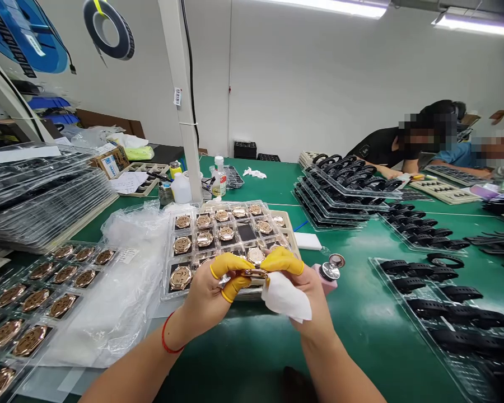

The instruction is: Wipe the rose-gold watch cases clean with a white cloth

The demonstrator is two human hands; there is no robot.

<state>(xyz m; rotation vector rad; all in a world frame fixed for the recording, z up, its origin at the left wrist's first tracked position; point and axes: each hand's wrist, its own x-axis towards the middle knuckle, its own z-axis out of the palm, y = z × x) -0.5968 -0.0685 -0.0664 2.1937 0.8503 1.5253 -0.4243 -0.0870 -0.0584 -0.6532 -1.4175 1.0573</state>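
My left hand (pixel 205 296), with yellow finger cots on thumb and forefinger, pinches a gold-rimmed watch case (pixel 256 273) by its edge. On the other side my right hand (pixel 313 296), also with yellow finger cots, holds a white wiping cloth (pixel 289 302) against the case. The cloth hangs down below the right fingers. Just behind both hands lies a clear plastic tray (pixel 167 263) of rose-gold watch cases, one of its pockets showing only black. The hands hide part of its front rows. A pink bottle (pixel 325 280) with a metal pump top stands right beside my right hand.
More watch cases fill a tray (pixel 90 257) at left, near crumpled plastic wrap (pixel 109 302). Stacked trays of black straps (pixel 340 210) and a strap tray (pixel 420 313) lie right. A white post (pixel 185 112) rises behind bottles. Two people work at the far right.
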